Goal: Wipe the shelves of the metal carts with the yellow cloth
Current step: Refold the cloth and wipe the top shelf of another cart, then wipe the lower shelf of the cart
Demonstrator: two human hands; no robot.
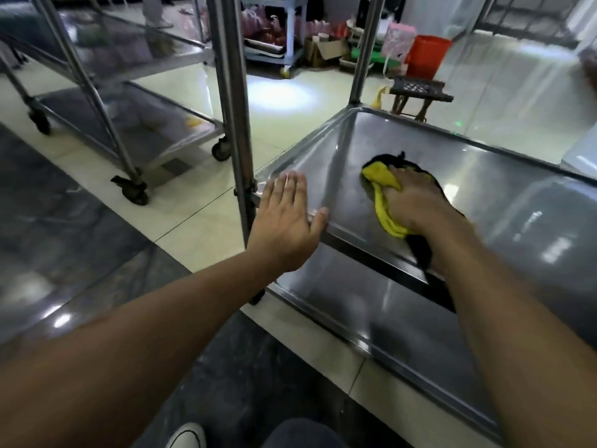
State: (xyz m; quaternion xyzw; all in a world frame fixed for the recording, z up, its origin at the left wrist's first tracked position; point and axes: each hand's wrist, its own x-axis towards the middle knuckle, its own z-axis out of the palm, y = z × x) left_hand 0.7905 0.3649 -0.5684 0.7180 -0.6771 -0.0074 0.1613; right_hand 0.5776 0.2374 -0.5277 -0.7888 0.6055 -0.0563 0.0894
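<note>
The yellow cloth [382, 192] lies bunched on the middle shelf [504, 202] of the near metal cart. My right hand [416, 202] presses down on the cloth with curled fingers over it, near the shelf's left end. My left hand [289, 218] is flat with straight fingers, resting on the shelf's front-left rim beside the cart's upright post [234, 101]. A lower shelf [371, 315] of the same cart shows below the rim.
A second metal cart [129, 130] on castors stands to the left across a strip of pale floor. At the back are a grey trolley [277, 30], boxes, a red bin [426, 54] and a small dark stool [420, 90]. My shoe and knee show at the bottom.
</note>
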